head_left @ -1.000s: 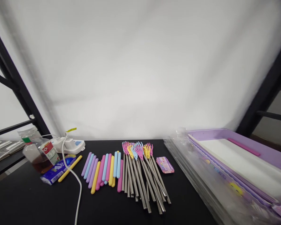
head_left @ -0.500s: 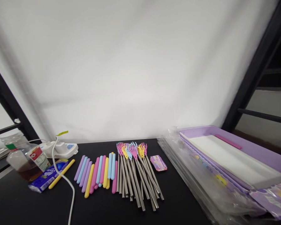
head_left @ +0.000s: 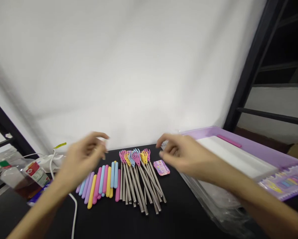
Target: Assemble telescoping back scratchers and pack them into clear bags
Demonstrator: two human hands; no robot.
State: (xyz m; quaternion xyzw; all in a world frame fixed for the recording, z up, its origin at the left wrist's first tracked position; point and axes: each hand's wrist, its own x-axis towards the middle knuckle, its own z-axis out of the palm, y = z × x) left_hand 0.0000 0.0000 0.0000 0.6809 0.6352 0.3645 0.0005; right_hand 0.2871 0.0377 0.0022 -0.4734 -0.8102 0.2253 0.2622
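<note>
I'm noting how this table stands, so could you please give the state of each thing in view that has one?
Left hand: raised, curled, nothing visibly held.
Right hand: raised, curled, nothing visibly held.
Coloured sticks: side by side, some overlapping.
Metal rods: bunched, some crossing.
Pink printed card: lying flat.
Purple tray: open, white slab inside.
Plastic sheets: layered, partly hidden.
Bottle: partly filled with dark liquid.
White cable: curved, partly hidden.

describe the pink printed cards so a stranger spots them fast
On the black tabletop, find the claw-headed metal back scratchers. Just right lie the pink printed cards: a small patterned rectangle, unlike the slim scratchers and clear plastic sleeves flanking it.
</note>
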